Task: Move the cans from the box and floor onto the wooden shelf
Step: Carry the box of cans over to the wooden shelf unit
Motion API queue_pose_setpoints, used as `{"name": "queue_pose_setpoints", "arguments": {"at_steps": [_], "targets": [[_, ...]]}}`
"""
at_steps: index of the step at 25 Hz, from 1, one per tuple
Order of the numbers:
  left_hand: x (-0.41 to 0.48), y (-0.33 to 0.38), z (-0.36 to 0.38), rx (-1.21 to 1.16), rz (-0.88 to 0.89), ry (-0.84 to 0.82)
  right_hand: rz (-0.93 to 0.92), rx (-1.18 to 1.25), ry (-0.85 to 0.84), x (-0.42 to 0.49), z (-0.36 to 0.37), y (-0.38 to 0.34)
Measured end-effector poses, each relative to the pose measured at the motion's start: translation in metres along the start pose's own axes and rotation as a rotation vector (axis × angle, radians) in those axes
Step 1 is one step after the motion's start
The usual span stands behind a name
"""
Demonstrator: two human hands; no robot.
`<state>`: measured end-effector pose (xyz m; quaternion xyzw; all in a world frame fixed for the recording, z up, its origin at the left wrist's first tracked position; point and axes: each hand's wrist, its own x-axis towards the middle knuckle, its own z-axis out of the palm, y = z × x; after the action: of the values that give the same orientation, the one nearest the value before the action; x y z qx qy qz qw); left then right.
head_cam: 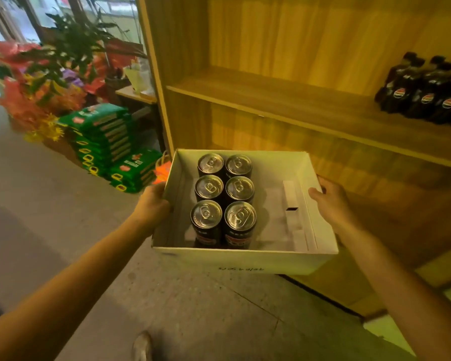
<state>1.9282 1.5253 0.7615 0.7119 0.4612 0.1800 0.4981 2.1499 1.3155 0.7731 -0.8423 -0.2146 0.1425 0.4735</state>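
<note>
I hold a white cardboard box [235, 260] in the air in front of the wooden shelf [284, 100]. Several black cans [224, 199] with silver tops stand upright in two rows in the box's left half. My left hand [153, 204] grips the box's left wall from outside. My right hand [332, 201] grips the right wall, thumb over the rim. A white cardboard insert [294, 212] lies in the box's right half. The shelf board at the box's height is bare on its left part.
Dark soda bottles [427, 92] stand at the right end of the shelf board. Stacked green packs [107, 136] and a bunch of colourful flowers [39, 84] sit on the floor to the left. My shoe [142, 346] shows on the grey floor below.
</note>
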Motion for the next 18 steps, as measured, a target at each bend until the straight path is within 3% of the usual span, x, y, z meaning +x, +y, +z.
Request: {"name": "queue_pose_setpoints", "arguments": {"at_steps": [9, 18], "targets": [[0.194, -0.027, -0.028, 0.202, 0.214, -0.294, 0.276, 0.022, 0.279, 0.036, 0.129, -0.003], [0.260, -0.116, 0.009, 0.188, 0.127, -0.502, 0.344, 0.006, 0.384, 0.036, 0.205, 0.056]]}}
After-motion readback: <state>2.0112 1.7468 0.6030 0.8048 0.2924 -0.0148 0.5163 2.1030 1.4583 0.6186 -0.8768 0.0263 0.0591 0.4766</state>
